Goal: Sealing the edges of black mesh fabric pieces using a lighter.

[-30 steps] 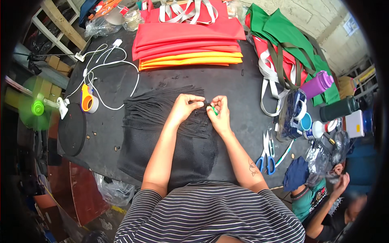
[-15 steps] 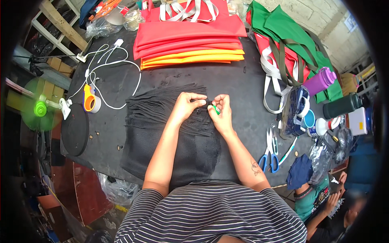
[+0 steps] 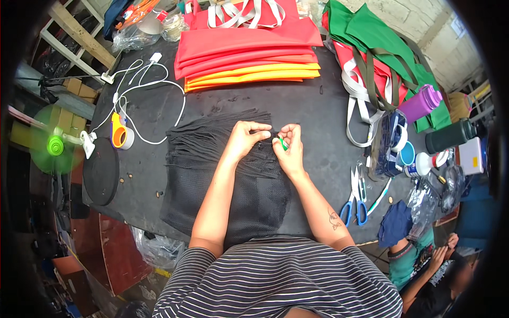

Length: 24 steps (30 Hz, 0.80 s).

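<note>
Black mesh fabric pieces point(image 3: 222, 199) lie in a pile under my forearms, with a layer of loose gathered strips point(image 3: 204, 139) along their far side. My left hand point(image 3: 246, 140) is closed in a pinch at the right end of these strips, with a dark bit of the black fabric at its fingertips. Close beside it, my right hand point(image 3: 289, 148) is curled round a small green tool point(image 3: 283, 144), mostly hidden by the fingers, so its kind does not show. The fingertips of both hands nearly meet over the dark fabric edge.
Folded red and yellow bags point(image 3: 249, 47) are stacked at the back; green bags point(image 3: 382, 47) lie back right. Blue-handled scissors point(image 3: 354, 199), bottles point(image 3: 421, 103) and a tape dispenser point(image 3: 121, 135) surround the work. A white cable point(image 3: 183, 108) and spinning fan point(image 3: 54, 145) are left. Another person point(image 3: 437, 270) sits lower right.
Both hands keep nearly the same place and grip. The whole view has shifted very slightly.
</note>
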Motion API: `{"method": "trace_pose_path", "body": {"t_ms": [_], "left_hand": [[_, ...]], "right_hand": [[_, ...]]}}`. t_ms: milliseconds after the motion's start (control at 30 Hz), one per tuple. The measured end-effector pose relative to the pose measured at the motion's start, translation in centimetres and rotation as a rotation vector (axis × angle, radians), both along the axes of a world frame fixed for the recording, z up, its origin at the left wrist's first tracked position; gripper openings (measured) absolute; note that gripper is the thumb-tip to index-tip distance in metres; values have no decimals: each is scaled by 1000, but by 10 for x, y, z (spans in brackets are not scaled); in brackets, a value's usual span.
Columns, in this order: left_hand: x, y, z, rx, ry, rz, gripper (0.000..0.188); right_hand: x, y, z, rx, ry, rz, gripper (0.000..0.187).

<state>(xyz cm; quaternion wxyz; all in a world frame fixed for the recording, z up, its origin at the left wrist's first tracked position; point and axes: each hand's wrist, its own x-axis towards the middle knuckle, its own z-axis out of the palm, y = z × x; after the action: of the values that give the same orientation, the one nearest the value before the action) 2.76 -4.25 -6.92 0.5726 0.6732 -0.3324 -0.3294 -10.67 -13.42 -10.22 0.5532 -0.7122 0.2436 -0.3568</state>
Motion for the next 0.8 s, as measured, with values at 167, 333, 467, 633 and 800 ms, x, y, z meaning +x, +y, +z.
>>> {"method": "trace_pose_path", "body": {"t_ms": [167,333,467,633,800], "left_hand": [[0,0,2,4,-23,-3,26],[0,1,2,-8,-57,-4,26],[0,1,2,-4,-12,-16,27],[1,1,1,12,-11,-14,27],[1,1,0,7,15,-17,27]], "right_hand": [[0,0,0,10,-24,-6,38],[0,1,0,-5,-51,-24,38],[1,1,-3,-19,-5,-17,39],[0,1,-1,-19,19,-17,39],[1,3,0,2,-82,-24,39]]}}
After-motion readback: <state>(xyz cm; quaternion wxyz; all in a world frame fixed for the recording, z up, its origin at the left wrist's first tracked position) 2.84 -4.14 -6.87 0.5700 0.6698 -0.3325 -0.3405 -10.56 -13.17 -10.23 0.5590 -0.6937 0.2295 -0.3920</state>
